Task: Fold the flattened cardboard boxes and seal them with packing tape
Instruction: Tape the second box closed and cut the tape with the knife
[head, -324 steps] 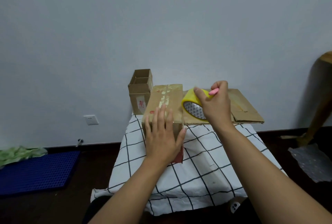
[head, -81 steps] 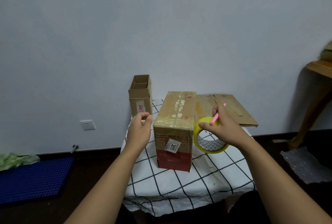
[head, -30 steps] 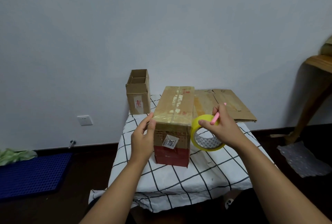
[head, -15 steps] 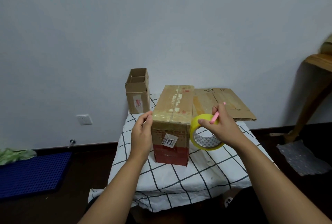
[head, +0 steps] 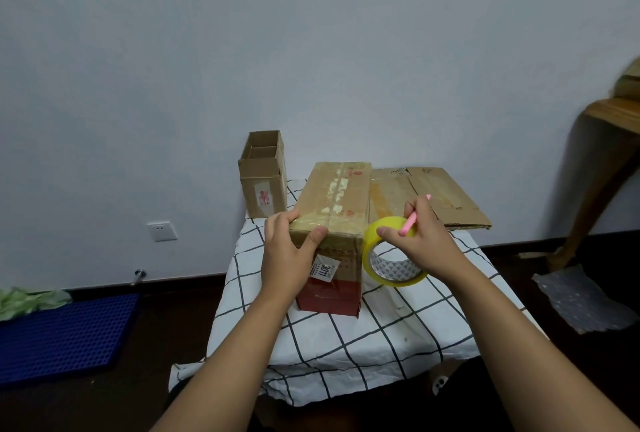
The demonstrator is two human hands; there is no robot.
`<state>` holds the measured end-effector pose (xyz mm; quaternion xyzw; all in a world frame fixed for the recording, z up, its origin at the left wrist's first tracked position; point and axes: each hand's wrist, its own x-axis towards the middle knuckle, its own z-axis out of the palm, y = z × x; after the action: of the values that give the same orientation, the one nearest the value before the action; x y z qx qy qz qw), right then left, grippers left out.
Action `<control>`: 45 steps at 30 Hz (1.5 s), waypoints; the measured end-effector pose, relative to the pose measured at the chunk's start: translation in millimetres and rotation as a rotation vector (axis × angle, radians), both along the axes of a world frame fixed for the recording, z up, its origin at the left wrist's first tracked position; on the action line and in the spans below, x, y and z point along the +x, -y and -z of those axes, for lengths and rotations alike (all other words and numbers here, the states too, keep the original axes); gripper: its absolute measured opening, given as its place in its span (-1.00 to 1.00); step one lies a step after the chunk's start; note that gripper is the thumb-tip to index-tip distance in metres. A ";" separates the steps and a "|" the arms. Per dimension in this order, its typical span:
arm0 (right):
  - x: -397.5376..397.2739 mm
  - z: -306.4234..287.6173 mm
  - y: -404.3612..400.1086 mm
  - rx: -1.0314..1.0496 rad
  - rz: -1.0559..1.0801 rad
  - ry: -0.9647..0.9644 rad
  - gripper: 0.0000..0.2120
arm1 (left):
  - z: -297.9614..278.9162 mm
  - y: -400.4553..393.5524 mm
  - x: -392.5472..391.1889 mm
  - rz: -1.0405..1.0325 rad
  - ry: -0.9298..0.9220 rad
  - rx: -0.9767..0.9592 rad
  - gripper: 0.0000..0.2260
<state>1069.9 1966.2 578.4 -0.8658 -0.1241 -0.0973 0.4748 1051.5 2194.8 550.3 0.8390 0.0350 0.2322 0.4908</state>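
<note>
A folded cardboard box [head: 337,199] stands on the checked tablecloth [head: 363,334], its top seam taped and its lower front red. My left hand [head: 289,251] grips the box's near left top corner, thumb on the front edge and fingers over the side. My right hand [head: 420,241] holds a yellow roll of packing tape [head: 389,260] just right of the box, together with a pink pen-like cutter [head: 412,220]. Flattened cardboard [head: 433,196] lies behind the roll.
A smaller open-topped box [head: 263,175] stands at the table's back left by the wall. A blue perforated mat [head: 65,334] and green cloth lie on the floor at left. A wooden table leg [head: 599,189] and bubble wrap [head: 581,296] are at right.
My left hand has slid up from the box's left side onto its near top corner, thumb now pressing the front edge. The right hand with the tape roll has hardly moved.
</note>
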 end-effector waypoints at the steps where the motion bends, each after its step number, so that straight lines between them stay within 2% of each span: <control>1: -0.6 -0.2 0.0 0.001 0.000 0.001 -0.59 | 0.6 0.4 -0.2 -0.008 -0.006 0.013 -0.37; 7: -0.9 -0.5 1.0 -0.006 0.005 -0.001 -0.59 | 2.5 4.3 0.9 -0.038 -0.049 0.134 -0.27; 9: -0.9 -0.8 1.2 -0.008 0.003 -0.001 -0.59 | 3.0 5.8 0.4 -0.105 -0.034 0.287 -0.34; 12: -1.4 -0.4 1.3 -0.005 -0.001 0.006 -0.59 | -2.4 13.6 0.7 -0.140 0.113 0.474 -0.50; 18: -0.7 -0.3 0.9 -0.011 -0.002 0.013 -0.58 | -0.5 24.7 7.9 -0.095 0.150 0.422 -0.59; 22: -0.5 0.1 0.3 -0.003 -0.011 0.022 -0.58 | 2.6 25.2 7.3 -0.107 0.144 0.468 -0.43; 30: -1.1 2.0 1.4 -0.003 0.004 0.027 -0.58 | 4.4 27.2 7.4 -0.123 0.153 0.573 -0.38; 34: -0.7 2.6 1.1 0.005 0.002 0.032 -0.58 | 1.4 28.6 3.0 -0.096 0.159 0.680 -0.53; 37: -1.7 2.8 1.6 0.020 -0.003 0.025 -0.57 | 3.9 36.1 1.3 0.028 0.318 0.752 -0.68; 39: -2.9 4.0 1.9 0.042 -0.011 0.006 -0.55 | 7.9 37.6 2.8 0.102 0.403 0.791 -0.70; 42: -8.4 10.1 4.1 0.119 -0.004 -0.026 -0.45 | 9.3 31.3 4.0 0.108 0.363 0.845 -0.64; 45: -17.1 25.4 8.0 0.268 0.044 -0.078 -0.44 | 5.8 27.0 1.3 0.124 0.331 0.858 -0.68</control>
<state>1052.9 1958.2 553.0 -0.8002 -0.0722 -0.0896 0.5885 1052.9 2167.7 544.6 0.9185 -0.1933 0.3265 0.1112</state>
